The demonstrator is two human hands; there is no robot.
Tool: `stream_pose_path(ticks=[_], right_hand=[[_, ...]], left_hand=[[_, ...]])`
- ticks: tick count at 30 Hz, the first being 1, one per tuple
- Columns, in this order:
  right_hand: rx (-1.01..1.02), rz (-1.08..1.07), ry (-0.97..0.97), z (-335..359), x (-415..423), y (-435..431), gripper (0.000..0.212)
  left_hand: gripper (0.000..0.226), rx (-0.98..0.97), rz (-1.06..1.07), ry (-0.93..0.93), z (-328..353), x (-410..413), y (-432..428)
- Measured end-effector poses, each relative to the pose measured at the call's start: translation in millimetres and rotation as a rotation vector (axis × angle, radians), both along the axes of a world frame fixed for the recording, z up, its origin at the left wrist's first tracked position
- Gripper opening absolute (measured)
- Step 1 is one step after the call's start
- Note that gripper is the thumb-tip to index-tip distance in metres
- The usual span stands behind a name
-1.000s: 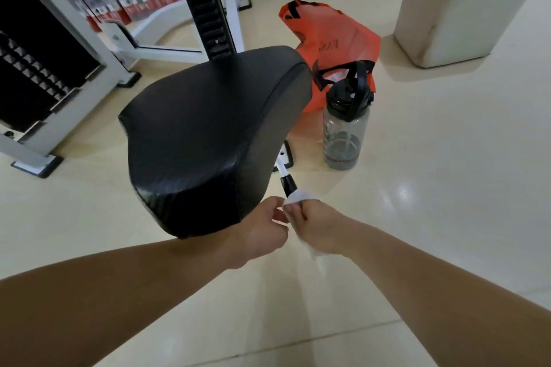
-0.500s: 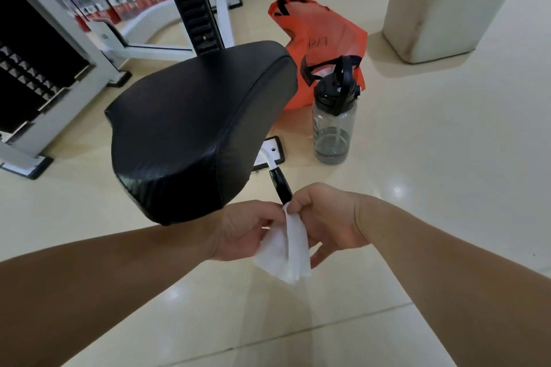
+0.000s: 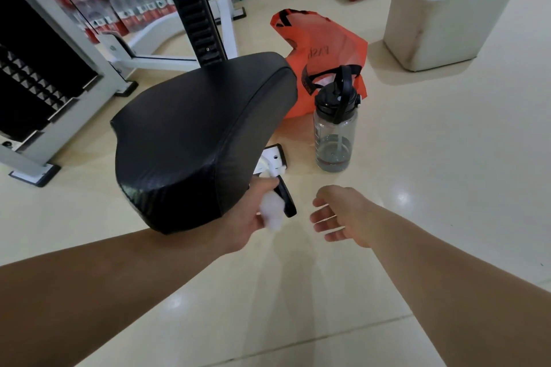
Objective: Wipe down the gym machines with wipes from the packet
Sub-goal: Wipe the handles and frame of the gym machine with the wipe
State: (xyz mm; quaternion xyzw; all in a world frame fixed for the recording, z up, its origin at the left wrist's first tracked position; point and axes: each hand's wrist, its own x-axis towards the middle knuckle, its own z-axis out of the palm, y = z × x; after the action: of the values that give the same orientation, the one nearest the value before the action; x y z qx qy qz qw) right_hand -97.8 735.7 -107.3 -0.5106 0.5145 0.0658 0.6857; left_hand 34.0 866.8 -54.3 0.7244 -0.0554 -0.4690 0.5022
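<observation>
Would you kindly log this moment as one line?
left hand: holds wipe at black handle | right hand: open, empty

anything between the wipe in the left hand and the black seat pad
Nothing visible does. The left hand holds the bunched wipe right beside the near corner of the seat pad; the black lever handle lies on the wipe's right side, away from the pad.

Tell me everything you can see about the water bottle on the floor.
The water bottle stands upright on the tiled floor, right of the black seat and just in front of the orange bag. Its body looks like clear plastic, with a straw inside and a little water at the bottom. The lid is black with a carry loop. Whether the bag touches it cannot be told.
</observation>
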Motion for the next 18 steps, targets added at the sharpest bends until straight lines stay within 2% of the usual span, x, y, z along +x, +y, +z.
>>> stream_pose_path(ticks=[3, 5, 12, 13, 15, 18], right_hand=[[0.002, 0.061, -0.017, 0.4, 3.7, 4.6, 0.032], [0.0, 0.07, -0.036, -0.4, 4.4, 4.6, 0.034], [-0.041, 0.065, 0.003, -3.0, 3.2, 1.5, 0.032], [-0.042, 0.066, 0.002, -2.7, 3.8, 1.6, 0.032], [-0.043, 0.064, 0.001, -3.7, 5.1, 0.9, 0.035], [-0.052, 0.024, 0.012, -5.2, 6.0, 0.1, 0.035]], left_hand=[[0.007, -0.156, 0.08, 0.117, 8.8, -16.7, -9.0], [0.01, -0.173, 0.069, 0.11, 8.9, -16.6, -4.6], [0.012, 0.114, -0.13, -0.265, -9.1, -19.6, -1.1], [0.018, 0.159, -0.157, -0.288, -15.5, -22.7, -3.7], [0.042, 0.234, -0.173, -0.244, -28.2, -32.5, -9.8], [0.051, 0.229, -0.04, -0.18, -34.9, -31.4, -26.9]])
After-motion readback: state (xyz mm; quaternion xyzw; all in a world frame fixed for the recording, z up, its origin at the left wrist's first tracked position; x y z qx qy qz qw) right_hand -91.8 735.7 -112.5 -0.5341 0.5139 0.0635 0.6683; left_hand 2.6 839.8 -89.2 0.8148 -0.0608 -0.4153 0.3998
